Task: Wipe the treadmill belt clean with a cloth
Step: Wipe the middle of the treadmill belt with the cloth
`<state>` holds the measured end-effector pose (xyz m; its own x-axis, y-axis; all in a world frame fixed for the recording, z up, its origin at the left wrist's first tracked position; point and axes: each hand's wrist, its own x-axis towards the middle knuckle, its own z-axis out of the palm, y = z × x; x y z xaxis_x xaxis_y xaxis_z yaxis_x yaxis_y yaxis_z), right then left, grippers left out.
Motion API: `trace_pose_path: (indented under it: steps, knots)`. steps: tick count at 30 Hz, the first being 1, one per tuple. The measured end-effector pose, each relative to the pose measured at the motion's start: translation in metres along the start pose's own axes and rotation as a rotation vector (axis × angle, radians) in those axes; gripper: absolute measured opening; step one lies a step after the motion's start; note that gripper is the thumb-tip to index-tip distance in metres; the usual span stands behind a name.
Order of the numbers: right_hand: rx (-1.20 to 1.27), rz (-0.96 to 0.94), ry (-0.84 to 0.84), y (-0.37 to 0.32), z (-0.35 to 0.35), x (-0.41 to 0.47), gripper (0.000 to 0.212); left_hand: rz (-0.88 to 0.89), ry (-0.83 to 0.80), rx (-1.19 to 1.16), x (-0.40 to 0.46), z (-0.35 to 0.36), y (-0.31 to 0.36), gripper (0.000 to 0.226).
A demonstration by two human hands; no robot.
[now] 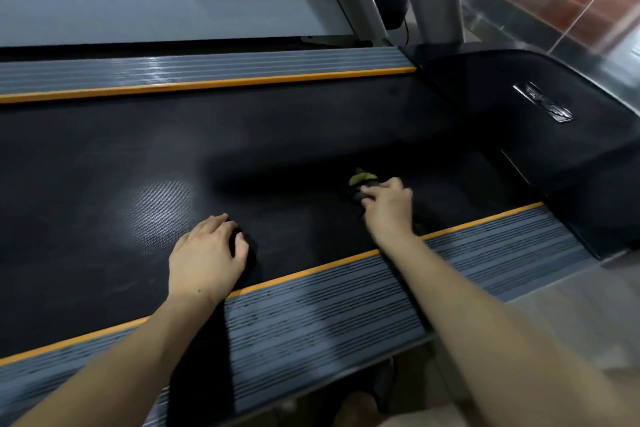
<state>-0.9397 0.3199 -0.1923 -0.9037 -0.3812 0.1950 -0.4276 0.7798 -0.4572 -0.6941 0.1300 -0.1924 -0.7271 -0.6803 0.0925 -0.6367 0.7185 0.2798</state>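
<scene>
Right hand fingers curled on bunched cloth near motor cover; left hand flat, fingers relaxed, on treadmill belt stretching leftward.

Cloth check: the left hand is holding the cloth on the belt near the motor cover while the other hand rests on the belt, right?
Not quite. The head view shows the right hand holding the cloth on the belt near the motor cover; the left hand rests on the belt.
</scene>
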Motion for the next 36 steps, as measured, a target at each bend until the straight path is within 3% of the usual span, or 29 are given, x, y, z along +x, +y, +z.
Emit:
trace_pose_path:
  steps: [5, 9, 14, 18, 23, 27, 30, 32, 36]
  knots:
    - [0.232, -0.255, -0.249, -0.112, 0.041, -0.085, 0.020, -0.024, -0.012, -0.012, 0.001, 0.000, -0.002, 0.032]
    - [0.152, -0.413, -0.300, -0.081, 0.029, -0.068, 0.022, 0.003, -0.014, 0.010, -0.003, -0.003, -0.004, 0.033]
    - [-0.019, -0.148, -0.093, 0.012, -0.010, -0.003, 0.013, 0.017, -0.057, 0.020, -0.012, -0.009, -0.008, 0.037]
    - [-0.044, 0.028, -0.063, -0.001, -0.013, -0.011, 0.016, -0.037, -0.064, 0.009, -0.021, -0.006, -0.010, 0.040]
    - [0.063, -0.138, -0.210, -0.101, 0.030, -0.084, 0.022, -0.088, -0.024, -0.037, -0.019, -0.009, -0.005, 0.037]
    - [0.151, -0.337, -0.298, -0.083, 0.033, -0.078, 0.016, -0.106, -0.018, -0.025, -0.021, -0.008, -0.008, 0.038]
    - [0.116, -0.251, -0.192, -0.018, 0.022, -0.028, 0.035, -0.094, -0.004, -0.011, -0.019, -0.006, -0.008, 0.037]
    - [0.093, -0.092, -0.134, 0.011, -0.003, 0.001, 0.007, -0.079, 0.005, -0.006, -0.019, -0.005, -0.007, 0.035]
    - [0.067, 0.031, -0.025, 0.027, -0.027, 0.011, 0.013, -0.044, 0.003, 0.008, -0.017, -0.004, -0.008, 0.034]
